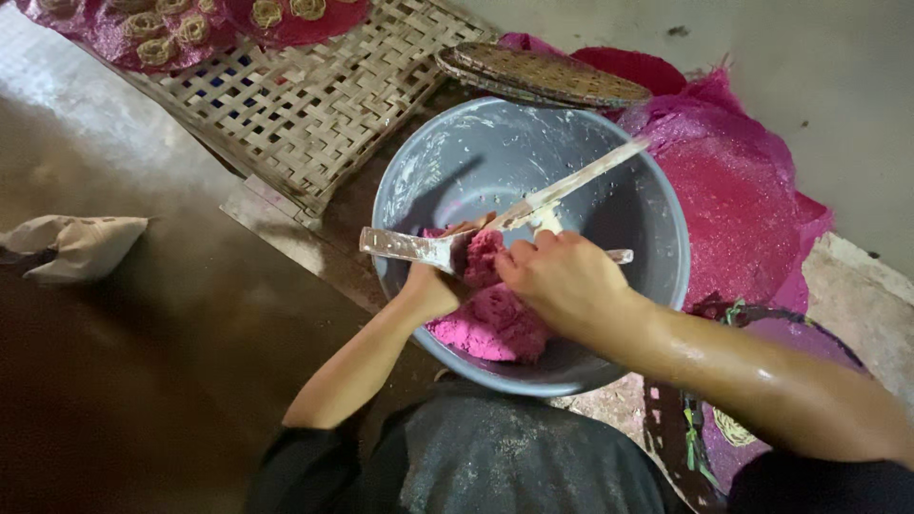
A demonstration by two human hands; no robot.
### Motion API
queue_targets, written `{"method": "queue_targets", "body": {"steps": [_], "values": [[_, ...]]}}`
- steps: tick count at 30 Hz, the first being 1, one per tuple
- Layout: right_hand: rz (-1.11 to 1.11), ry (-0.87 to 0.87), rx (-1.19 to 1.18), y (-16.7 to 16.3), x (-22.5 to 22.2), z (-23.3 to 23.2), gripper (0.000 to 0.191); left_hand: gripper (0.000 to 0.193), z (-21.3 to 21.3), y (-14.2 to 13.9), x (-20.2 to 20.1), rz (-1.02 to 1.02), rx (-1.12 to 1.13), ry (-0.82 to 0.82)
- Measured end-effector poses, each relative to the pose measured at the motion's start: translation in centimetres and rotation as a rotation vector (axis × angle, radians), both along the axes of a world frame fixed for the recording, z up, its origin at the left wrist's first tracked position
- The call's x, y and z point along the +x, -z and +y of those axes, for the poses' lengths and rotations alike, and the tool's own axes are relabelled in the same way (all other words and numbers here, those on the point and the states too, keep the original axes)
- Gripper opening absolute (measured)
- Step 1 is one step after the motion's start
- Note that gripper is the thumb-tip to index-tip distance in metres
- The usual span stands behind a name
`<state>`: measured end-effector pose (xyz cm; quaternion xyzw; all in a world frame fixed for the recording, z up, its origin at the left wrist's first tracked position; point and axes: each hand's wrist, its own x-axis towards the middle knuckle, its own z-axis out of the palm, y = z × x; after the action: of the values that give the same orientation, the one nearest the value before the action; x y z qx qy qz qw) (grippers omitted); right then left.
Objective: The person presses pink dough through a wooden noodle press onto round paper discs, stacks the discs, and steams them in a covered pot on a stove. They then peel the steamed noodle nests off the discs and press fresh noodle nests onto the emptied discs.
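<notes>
Scraping pink dough (490,324) in the grey plastic basin (666,228): my left hand (433,286) grips a flour-caked flat paddle (409,247), right hand (562,276) fingers clenched around a dough-smeared wooden stick (581,181); dough already clumped, smears remaining on the basin wall.

Woven bamboo mat (314,105) upper left; round woven trays (547,74) stacked behind; pink mesh cloth (738,200) right; white cloth bundle (81,246) far left.

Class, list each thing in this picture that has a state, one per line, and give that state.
Grey basin: smeared, holds dough.
Pink dough: lumpy mass at near side.
Wooden paddle: coated, across the rim.
Left hand: on the paddle.
Right hand: closed, pressing dough.
Woven tray: flat.
Round basket lid: lying flat.
</notes>
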<state>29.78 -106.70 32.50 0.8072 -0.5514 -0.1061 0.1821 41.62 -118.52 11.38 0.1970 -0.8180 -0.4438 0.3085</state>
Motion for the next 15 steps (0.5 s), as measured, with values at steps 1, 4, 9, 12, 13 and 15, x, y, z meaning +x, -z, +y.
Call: {"method": "queue_targets", "body": {"steps": [1,4,9,12,13,15], "values": [[-0.025,-0.027,-0.047,-0.7,-0.1,0.3,0.041,0.075,-0.2,-0.3,0.4,-0.069,-0.175,-0.06],[0.056,0.337,0.182,-3.8,-3.1,3.9,0.011,0.083,-1.7,-1.4,2.3,-0.205,0.121,-0.138],[0.025,0.181,0.031,-0.1,-3.2,3.6,0.008,0.067,-2.6,-1.5,2.1,-0.052,-0.357,0.021],[0.165,0.102,-0.015,2.9,-0.5,1.0,0.017,0.073,-2.3,-0.6,-0.1,-0.089,-0.5,0.061],[0.084,0.102,-0.001,2.5,-0.3,0.6,0.014,0.078,-2.1,-0.4,-0.2,-0.13,-0.553,0.065],[-0.081,0.095,0.032,1.0,-0.4,1.2,0.01,0.076,-1.9,-0.2,0.2,-0.16,-0.439,-0.066]]}}
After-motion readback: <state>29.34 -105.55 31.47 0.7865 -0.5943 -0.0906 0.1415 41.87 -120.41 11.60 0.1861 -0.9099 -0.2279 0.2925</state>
